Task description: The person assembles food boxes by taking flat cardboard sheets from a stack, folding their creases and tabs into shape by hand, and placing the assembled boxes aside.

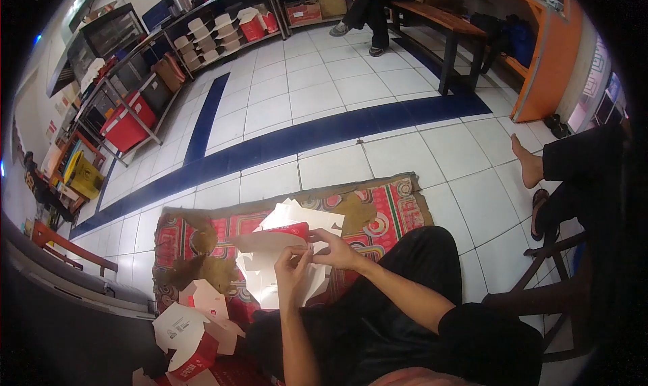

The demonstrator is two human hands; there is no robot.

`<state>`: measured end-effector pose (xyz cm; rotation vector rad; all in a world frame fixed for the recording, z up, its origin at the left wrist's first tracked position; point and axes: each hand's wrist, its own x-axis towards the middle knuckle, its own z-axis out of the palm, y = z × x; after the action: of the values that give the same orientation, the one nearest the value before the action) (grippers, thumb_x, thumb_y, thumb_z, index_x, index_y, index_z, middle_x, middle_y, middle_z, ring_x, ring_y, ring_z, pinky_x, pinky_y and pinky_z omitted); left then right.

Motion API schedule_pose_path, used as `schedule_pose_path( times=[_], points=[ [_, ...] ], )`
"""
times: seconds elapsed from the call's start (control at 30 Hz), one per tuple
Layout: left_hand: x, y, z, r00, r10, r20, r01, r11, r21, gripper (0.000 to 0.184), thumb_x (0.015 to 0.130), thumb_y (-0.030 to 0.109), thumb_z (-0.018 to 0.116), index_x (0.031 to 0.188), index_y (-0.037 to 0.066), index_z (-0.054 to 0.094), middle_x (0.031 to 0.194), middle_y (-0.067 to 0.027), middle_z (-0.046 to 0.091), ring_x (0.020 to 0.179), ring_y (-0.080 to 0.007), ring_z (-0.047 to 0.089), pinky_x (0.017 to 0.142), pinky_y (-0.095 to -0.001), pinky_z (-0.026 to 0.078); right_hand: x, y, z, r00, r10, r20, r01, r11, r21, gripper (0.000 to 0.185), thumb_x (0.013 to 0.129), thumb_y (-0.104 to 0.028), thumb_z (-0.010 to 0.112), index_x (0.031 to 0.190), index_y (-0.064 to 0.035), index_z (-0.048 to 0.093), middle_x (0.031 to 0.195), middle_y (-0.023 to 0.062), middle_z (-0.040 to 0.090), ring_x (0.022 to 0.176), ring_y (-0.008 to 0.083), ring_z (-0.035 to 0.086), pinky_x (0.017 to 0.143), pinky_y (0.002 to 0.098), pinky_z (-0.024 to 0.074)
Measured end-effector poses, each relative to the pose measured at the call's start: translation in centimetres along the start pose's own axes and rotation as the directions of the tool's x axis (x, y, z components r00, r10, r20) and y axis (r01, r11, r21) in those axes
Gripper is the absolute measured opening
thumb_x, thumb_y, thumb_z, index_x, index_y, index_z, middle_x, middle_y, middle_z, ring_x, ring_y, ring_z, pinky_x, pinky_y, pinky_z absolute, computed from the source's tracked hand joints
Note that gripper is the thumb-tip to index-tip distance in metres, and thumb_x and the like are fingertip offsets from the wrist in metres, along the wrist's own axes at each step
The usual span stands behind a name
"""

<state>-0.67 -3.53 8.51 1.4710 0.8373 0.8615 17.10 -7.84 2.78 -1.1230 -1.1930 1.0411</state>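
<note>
A red and white cardboard piece (273, 240) is held up in front of me, partly folded. My left hand (293, 263) pinches its lower edge near the right end. Close beside it, my right hand (332, 250) has its fingers closed on the same piece at its right end. Under both hands lies a pile of flat white cardboard sheets (264, 290) on a worn red patterned mat (398, 214). Partly formed red and white boxes (181, 328) rest at the lower left, beside my leg.
Metal shelves with stacked boxes (226, 34) and a red bin (128, 121) stand at the back left. Someone's legs (371, 15) show by a wooden bench (442, 20). Another person's bare foot (528, 163) is at the right, near a wooden chair (540, 298).
</note>
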Motion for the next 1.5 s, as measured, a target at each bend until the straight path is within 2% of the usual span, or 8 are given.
schedule_pose_path(
  times=[0.37,0.57,0.7,0.87,1.03,1.17,1.33,1.5],
  points=[
    [1.2,-1.2,-2.2,0.96,0.003,-0.281,-0.156,0.838,-0.523,0.082,0.102,0.011,0.08,0.163,0.013,0.024,0.146,-0.0148,0.056,0.127,-0.0255,0.066,0.1,-0.0399,0.061,-0.3,-2.3,0.1,0.996,0.075,0.058,-0.069,0.993,-0.099,0.074,0.095,-0.018,0.087,0.157,-0.0036,0.048,0.15,0.0173,0.059,0.134,0.0268,0.065,0.101,0.04,0.0638],
    [0.6,-2.2,-1.4,0.935,0.184,-0.302,-0.234,0.962,-0.141,0.035,0.101,0.0,0.076,0.13,0.005,0.056,0.116,-0.0091,0.067,0.101,-0.0206,0.072,0.085,-0.0364,0.06,-0.1,-3.3,-0.5,0.989,-0.006,0.151,0.048,0.96,-0.277,0.089,0.09,-0.04,0.089,0.162,-0.0075,0.046,0.15,0.0155,0.061,0.134,0.0287,0.063,0.1,0.0469,0.0561],
    [0.4,-1.9,-0.1,0.927,0.337,0.164,-0.363,0.693,0.623,0.025,0.084,-0.003,0.077,0.106,0.005,0.068,0.101,-0.0103,0.067,0.086,-0.0281,0.073,0.074,-0.039,0.06,-0.4,-5.2,-0.4,0.984,-0.105,-0.143,0.07,0.97,-0.233,0.081,0.094,-0.026,0.086,0.16,-0.0046,0.045,0.14,0.0153,0.066,0.114,0.0203,0.069,0.09,0.0417,0.0592],
    [1.0,-3.3,-0.5,0.934,0.248,0.258,-0.358,0.664,0.657,0.043,0.086,0.005,0.08,0.127,0.008,0.067,0.121,-0.0122,0.068,0.11,-0.0317,0.071,0.09,-0.0422,0.059,-0.3,-1.4,-0.1,0.932,-0.066,-0.357,-0.023,0.971,-0.239,0.059,0.102,-0.02,0.07,0.156,-0.0044,0.052,0.135,0.0262,0.069,0.109,0.0297,0.076,0.087,0.0437,0.061],
    [1.0,-3.8,-0.3,0.967,0.138,-0.213,-0.195,0.942,-0.274,0.097,0.093,0.028,0.089,0.167,0.006,0.031,0.161,-0.0162,0.045,0.146,-0.0345,0.05,0.115,-0.048,0.049,-1.0,-2.6,1.3,0.893,-0.444,-0.074,0.308,0.723,-0.619,0.061,0.098,0.0,0.066,0.156,-0.0176,0.06,0.131,0.0141,0.07,0.096,0.0266,0.079,0.076,0.0356,0.064],
    [1.2,-3.3,-1.5,0.954,-0.021,-0.298,-0.087,0.934,-0.347,0.062,0.105,0.021,0.078,0.155,0.004,0.045,0.146,-0.0123,0.057,0.132,-0.0245,0.061,0.111,-0.0412,0.054,-1.5,-2.2,2.4,0.922,-0.382,0.068,0.319,0.646,-0.694,0.066,0.097,-0.001,0.071,0.159,-0.0174,0.058,0.139,0.0138,0.067,0.104,0.027,0.079,0.08,0.0378,0.0655],
    [1.4,-3.9,-0.1,0.927,0.24,-0.287,-0.244,0.97,0.024,0.037,0.102,0.004,0.073,0.138,0.0,0.062,0.12,-0.012,0.074,0.107,-0.0221,0.074,0.098,-0.037,0.06,-0.6,-0.3,3.8,0.871,0.161,-0.464,0.006,0.941,0.338,0.044,0.11,-0.008,0.063,0.153,0.0016,0.057,0.129,0.0169,0.068,0.085,0.0213,0.079,0.065,0.0333,0.0628],
    [1.4,-3.0,0.8,0.936,0.284,-0.207,-0.233,0.943,0.239,0.032,0.099,0.0,0.071,0.13,-0.003,0.065,0.115,-0.0176,0.076,0.109,-0.0248,0.077,0.092,-0.0385,0.063,-1.8,-0.8,3.1,0.922,0.105,-0.373,-0.052,0.988,0.148,0.04,0.111,-0.009,0.062,0.149,0.0026,0.059,0.129,0.0208,0.066,0.08,0.0229,0.077,0.066,0.0316,0.063]
  ],
)
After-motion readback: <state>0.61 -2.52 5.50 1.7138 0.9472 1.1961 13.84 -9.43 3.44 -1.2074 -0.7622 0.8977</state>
